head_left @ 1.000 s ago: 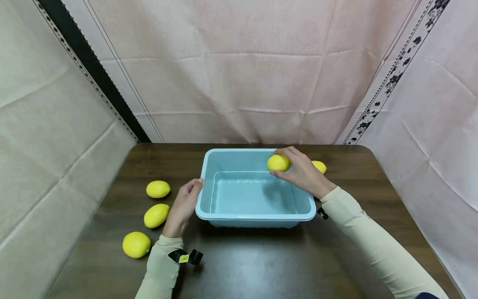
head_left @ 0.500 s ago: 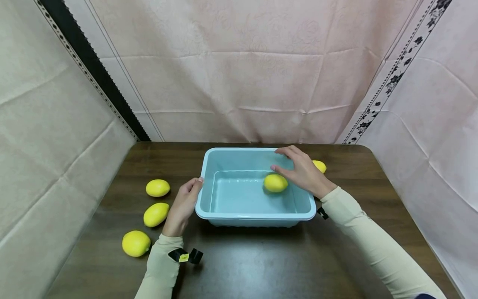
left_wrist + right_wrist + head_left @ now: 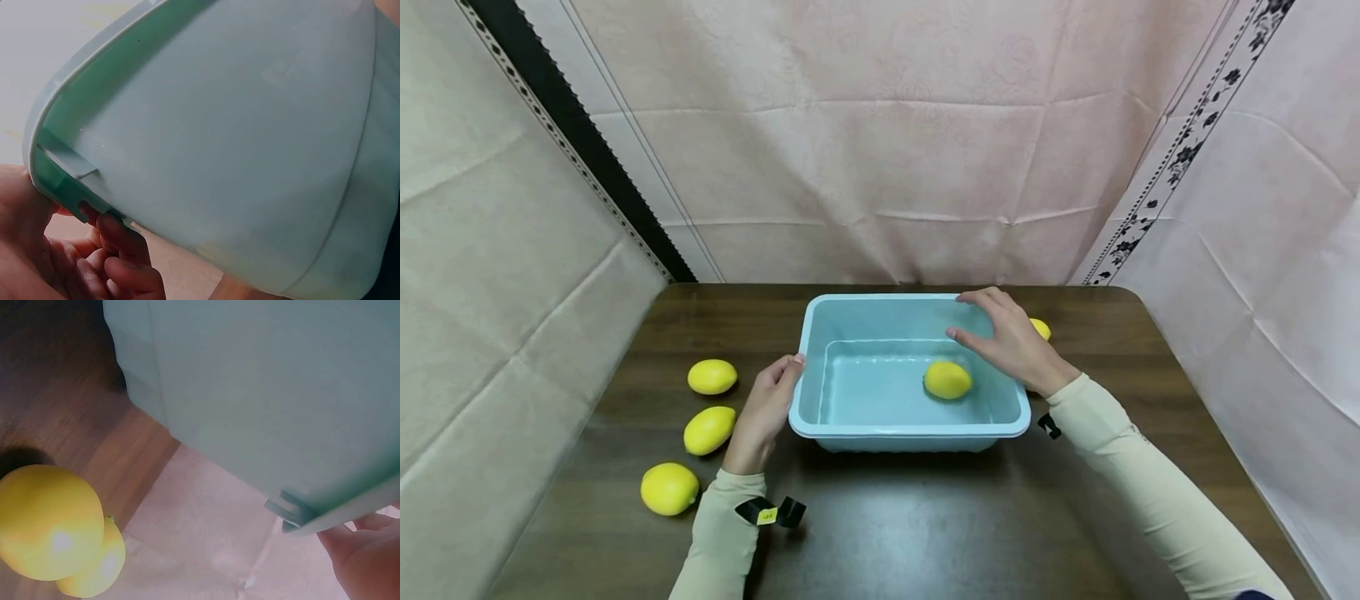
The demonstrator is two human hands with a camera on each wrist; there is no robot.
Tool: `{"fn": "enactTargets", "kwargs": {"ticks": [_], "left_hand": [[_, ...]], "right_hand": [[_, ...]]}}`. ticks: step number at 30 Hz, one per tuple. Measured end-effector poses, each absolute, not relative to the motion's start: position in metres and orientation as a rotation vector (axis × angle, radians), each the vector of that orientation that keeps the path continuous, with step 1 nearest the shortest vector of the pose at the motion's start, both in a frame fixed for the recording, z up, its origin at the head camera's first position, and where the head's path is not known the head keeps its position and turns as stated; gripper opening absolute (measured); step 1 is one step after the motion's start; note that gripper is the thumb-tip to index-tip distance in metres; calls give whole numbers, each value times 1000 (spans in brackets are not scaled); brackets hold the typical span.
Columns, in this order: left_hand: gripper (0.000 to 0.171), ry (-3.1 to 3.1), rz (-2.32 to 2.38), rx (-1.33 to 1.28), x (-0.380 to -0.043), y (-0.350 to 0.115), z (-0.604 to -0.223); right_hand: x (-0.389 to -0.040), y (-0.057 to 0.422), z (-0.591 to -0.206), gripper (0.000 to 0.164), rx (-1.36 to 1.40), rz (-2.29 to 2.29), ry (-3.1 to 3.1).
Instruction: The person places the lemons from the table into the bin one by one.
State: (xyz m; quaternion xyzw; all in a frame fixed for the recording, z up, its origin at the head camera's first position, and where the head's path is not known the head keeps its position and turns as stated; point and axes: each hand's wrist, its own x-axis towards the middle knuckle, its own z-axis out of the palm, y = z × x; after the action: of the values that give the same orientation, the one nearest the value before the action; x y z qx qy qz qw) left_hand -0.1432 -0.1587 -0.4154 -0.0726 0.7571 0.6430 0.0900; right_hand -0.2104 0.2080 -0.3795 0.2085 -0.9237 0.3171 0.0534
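A light blue plastic basin (image 3: 872, 387) stands on the table, with one yellow lemon (image 3: 947, 380) on its floor, right of the middle. My left hand (image 3: 766, 408) grips the basin's left rim; the left wrist view shows the thumb over the edge and fingers curled beneath it, against the outer wall (image 3: 219, 144). Over the right side of the basin, my right hand (image 3: 1011, 342) is spread, thumb and fingers apart, holding nothing. Behind that hand another lemon (image 3: 1041, 328) is partly hidden. Two lemons, a nearer one (image 3: 50, 522) and a farther one (image 3: 100, 569), appear in the right wrist view.
Left of the left hand, three lemons lie in a row: a far one (image 3: 712, 377), a middle one (image 3: 710, 430) and a near one (image 3: 670, 489). The dark wooden table (image 3: 910, 533) is enclosed at the back and sides by pale cloth (image 3: 880, 183).
My right hand has let go of the lemon, which dropped into the basin and rolled slightly nearer and left. The left hand has kept its grip on the rim.
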Motion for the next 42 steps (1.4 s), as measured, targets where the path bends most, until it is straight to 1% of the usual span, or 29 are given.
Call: {"fn": "enactTargets", "kwargs": {"ticks": [4,11,19,29,37,42], "left_hand": [[52,2249,1912,-216,-143,-159,-415],[52,2251,1906,-214,-144,-159,-415],[52,2251,1906,-208,-143,-159,-415],[51,2258,1933,-207,-143,-159,-416],[53,2232,1888,-254,-144,-160,-415],[53,2218,1867,-267,-144,-160,-415]], "right_hand": [[-207,210,-379,62,612,958,-2804],[-201,213,-377,54,627,930,-2762],[-192,216,-377,51,619,924,-2732],[-181,218,-382,53,518,966,-2737],[-170,216,-388,50,425,1062,-2731],[-164,217,-390,54,351,1132,-2723]]}}
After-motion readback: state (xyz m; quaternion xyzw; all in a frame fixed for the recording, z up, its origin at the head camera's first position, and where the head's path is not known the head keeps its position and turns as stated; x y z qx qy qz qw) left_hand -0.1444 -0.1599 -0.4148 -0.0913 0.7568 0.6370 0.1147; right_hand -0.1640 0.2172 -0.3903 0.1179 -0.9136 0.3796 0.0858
